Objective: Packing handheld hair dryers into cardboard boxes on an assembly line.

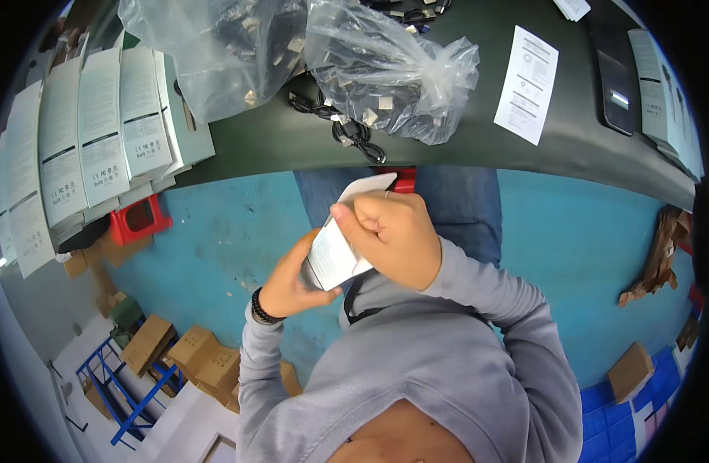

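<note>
A small white box [333,258] with printing on its side is held in front of my body, its top flap raised. Around its lower left side my left hand [287,284] is closed, thumb underneath and fingers along the edge. My right hand [399,238] is curled over the upper part of the box, its thumb against the edge by the raised flap. Whether anything else is tucked inside those curled fingers is hidden. Beyond the hands, coiled black cables [356,137] lie near the edge of the dark table [254,147].
Two clear plastic bags [401,85] of cables sit on the table. Rows of pale printed boxes [100,131] stand at the left, more boxes [663,100] at the right. A printed sheet [528,85] and a black phone [617,96] lie at right. Cardboard boxes [204,359] stand lower left.
</note>
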Action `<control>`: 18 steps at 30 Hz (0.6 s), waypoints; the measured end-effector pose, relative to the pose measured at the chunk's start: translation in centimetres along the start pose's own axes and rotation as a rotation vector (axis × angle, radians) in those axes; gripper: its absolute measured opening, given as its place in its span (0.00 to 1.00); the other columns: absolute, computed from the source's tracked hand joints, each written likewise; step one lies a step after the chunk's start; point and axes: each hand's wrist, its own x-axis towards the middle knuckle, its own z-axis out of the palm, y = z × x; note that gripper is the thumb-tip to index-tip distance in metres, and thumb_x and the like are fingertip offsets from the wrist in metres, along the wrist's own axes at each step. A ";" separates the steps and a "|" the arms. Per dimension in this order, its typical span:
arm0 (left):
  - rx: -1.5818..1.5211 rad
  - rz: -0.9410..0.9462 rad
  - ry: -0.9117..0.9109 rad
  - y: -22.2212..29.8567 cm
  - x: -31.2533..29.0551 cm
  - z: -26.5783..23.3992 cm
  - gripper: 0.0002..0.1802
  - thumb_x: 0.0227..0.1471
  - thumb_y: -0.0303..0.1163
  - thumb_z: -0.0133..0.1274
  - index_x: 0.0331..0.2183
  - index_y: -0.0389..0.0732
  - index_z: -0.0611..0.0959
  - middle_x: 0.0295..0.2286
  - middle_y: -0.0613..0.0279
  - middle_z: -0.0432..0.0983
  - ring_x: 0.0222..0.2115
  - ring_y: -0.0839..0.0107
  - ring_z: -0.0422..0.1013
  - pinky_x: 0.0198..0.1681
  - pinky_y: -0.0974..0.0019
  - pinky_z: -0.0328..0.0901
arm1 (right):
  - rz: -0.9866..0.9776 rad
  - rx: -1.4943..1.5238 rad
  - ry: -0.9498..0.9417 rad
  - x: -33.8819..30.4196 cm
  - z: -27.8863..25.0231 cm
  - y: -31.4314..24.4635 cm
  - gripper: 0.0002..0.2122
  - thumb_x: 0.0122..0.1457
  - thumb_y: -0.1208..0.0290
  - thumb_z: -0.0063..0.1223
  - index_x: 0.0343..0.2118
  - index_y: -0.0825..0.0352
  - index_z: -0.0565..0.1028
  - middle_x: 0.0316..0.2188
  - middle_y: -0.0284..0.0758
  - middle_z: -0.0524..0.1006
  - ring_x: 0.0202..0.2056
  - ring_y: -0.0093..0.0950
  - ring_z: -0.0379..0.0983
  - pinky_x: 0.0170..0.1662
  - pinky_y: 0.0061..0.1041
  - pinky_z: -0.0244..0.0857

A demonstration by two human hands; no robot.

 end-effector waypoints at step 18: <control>-0.004 0.103 0.123 0.5 2.2 3.3 0.44 0.30 0.33 0.65 0.51 0.34 0.64 0.41 0.47 0.70 0.42 0.54 0.70 0.46 0.62 0.63 | -0.202 -0.419 -0.154 -0.4 -2.9 1.1 0.10 0.41 0.82 0.53 0.29 0.67 0.75 0.30 0.39 0.72 0.33 0.36 0.71 0.35 0.31 0.66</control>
